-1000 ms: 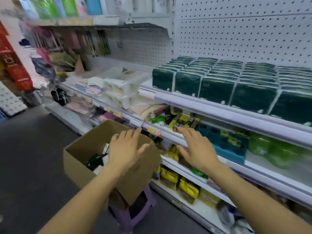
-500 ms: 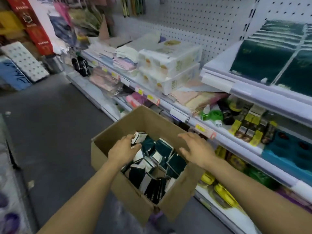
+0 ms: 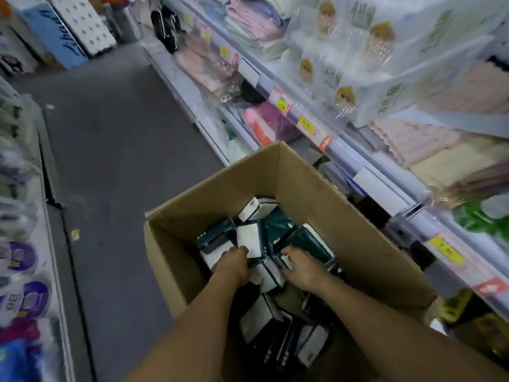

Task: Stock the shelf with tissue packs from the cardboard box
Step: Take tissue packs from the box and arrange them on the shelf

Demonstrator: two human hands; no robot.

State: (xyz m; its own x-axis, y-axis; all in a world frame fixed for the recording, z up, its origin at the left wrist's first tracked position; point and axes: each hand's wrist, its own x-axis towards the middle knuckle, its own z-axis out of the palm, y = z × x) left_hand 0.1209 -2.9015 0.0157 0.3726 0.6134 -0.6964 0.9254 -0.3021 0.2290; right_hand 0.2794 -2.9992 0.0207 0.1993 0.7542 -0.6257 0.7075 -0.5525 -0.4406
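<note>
Shelf (image 3: pixel 366 161) runs along the right, loaded with big plastic-wrapped bundles (image 3: pixel 366 51) and folded cloths (image 3: pixel 429 139), yellow price tags (image 3: pixel 305 124) on its front rail. The grey floor (image 3: pixel 118 139) of the aisle is open to the left of the box (image 3: pixel 325 194), which sits right up against the shelf edge. The box is open-topped, with dark green and white packs (image 3: pixel 249 238) heaped loose inside — some flat, some on end. Both hands are down in the pile, close together. Left hand (image 3: pixel 234 267) has fingers curled onto a pack, the right hand (image 3: pixel 301 267) is curled over another beside it — too blurry to tell if either actually grips.
</note>
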